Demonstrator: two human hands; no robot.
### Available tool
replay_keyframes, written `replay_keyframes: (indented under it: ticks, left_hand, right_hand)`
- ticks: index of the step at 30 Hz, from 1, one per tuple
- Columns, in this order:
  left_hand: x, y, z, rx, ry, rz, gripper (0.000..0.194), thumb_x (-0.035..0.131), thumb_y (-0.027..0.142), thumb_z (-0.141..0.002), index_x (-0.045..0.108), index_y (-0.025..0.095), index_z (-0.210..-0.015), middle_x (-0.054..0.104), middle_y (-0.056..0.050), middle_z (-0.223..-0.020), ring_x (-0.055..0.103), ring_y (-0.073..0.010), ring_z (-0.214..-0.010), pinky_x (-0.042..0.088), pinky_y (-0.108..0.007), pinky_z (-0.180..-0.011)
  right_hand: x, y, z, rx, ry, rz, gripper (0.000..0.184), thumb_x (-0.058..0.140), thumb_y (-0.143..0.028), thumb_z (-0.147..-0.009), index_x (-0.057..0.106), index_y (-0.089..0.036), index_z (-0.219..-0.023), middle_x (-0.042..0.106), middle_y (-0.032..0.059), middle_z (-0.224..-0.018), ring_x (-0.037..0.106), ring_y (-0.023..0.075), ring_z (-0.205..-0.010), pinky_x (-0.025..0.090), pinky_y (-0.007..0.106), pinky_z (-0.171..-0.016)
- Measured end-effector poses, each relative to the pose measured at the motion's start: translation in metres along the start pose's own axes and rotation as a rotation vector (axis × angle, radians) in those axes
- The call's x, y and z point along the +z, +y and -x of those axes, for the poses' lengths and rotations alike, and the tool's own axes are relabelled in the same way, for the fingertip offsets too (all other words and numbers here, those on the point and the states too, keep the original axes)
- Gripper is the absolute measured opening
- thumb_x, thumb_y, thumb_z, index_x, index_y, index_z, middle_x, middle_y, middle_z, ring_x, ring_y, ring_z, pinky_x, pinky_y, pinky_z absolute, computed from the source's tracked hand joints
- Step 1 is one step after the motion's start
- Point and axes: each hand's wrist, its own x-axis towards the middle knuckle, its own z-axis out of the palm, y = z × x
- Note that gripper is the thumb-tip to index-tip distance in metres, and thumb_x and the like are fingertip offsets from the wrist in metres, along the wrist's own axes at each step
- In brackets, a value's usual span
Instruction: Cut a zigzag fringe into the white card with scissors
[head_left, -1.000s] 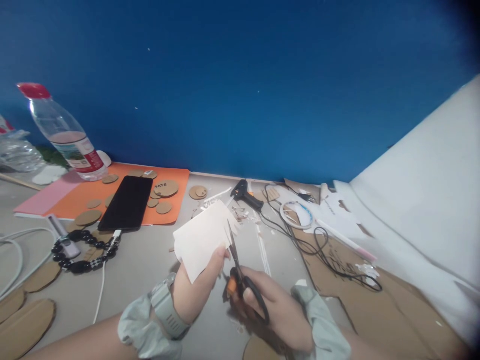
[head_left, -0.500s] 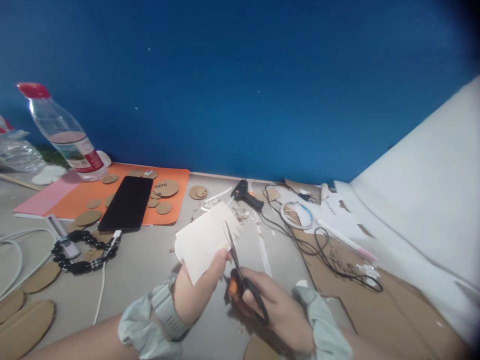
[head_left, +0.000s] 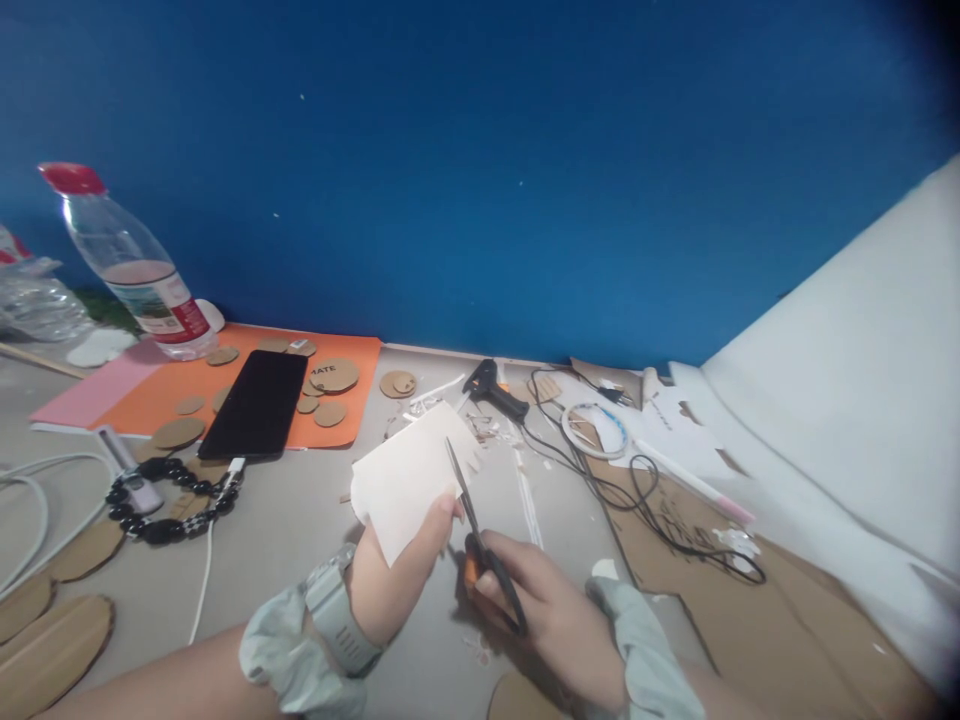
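Observation:
A white sheet of paper [head_left: 409, 478] is pinched in my left hand [head_left: 401, 575], its thumb lying on top near the lower right edge. Notches show along the paper's right side. My right hand [head_left: 551, 615] is wrapped around a pair of scissors [head_left: 499, 575] with black and orange handles. Their blades point up and to the left, and the tips lie over the right part of the paper. The fingers of my left hand under the sheet are hidden.
Behind the paper lie a black glue gun [head_left: 495, 390] and paper scraps. On the left are a phone [head_left: 259, 405], cardboard discs [head_left: 334, 375], a beaded bracelet [head_left: 169, 528] and a bottle [head_left: 142, 270]. Cardboard [head_left: 757, 610] and a black cord [head_left: 645, 500] occupy the right.
The scissors' handles have drawn closer together, and the blades look more closed over the paper. The paper and my left hand have barely moved.

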Motion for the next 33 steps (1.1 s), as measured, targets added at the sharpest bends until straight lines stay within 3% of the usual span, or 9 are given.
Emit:
replay_keyframes:
  ticks: [3,11,22,33]
  left_hand:
    - [0.0002,-0.003,0.0006,0.007,-0.053,-0.01,0.019,0.053,0.034,-0.078,0.066,0.023,-0.07,0.07,-0.003,-0.073,0.066,-0.0198,-0.071,0.055,-0.034,-0.076]
    - [-0.0007,-0.0068,0.0017,0.041,-0.042,-0.044,0.023,0.051,0.036,-0.081,0.065,0.023,-0.069,0.068,-0.003,-0.069,0.064,-0.0193,-0.066,0.054,-0.033,-0.072]
    - [-0.0004,-0.0081,0.0017,-0.025,-0.08,-0.036,0.02,0.051,0.034,-0.08,0.064,0.02,-0.073,0.066,-0.001,-0.066,0.062,-0.0174,-0.062,0.053,-0.031,-0.067]
    - [0.0002,-0.0101,0.0021,-0.047,-0.028,0.038,0.029,0.052,0.04,-0.081,0.068,0.017,-0.07,0.069,-0.003,-0.064,0.065,-0.0185,-0.062,0.054,-0.029,-0.067]
  right_hand:
    - [-0.0002,-0.0011,-0.0001,0.0,0.003,0.013,0.041,0.049,-0.055,-0.086,0.041,-0.019,-0.067,0.038,-0.0051,-0.06,0.035,0.0107,-0.056,0.032,0.022,-0.051]
    - [0.0008,0.002,-0.0008,0.037,0.013,-0.035,0.039,0.049,-0.05,-0.088,0.039,-0.019,-0.067,0.036,-0.0064,-0.057,0.033,0.0093,-0.053,0.03,0.021,-0.049]
    - [0.003,0.0034,-0.0003,0.053,0.04,-0.057,0.034,0.05,-0.042,-0.089,0.039,-0.02,-0.066,0.036,-0.0068,-0.056,0.033,0.0092,-0.051,0.029,0.021,-0.047]
    - [0.0042,0.0021,0.0008,0.04,0.062,-0.064,0.036,0.05,-0.044,-0.09,0.04,-0.019,-0.067,0.036,-0.0069,-0.056,0.032,0.0083,-0.052,0.028,0.021,-0.047]
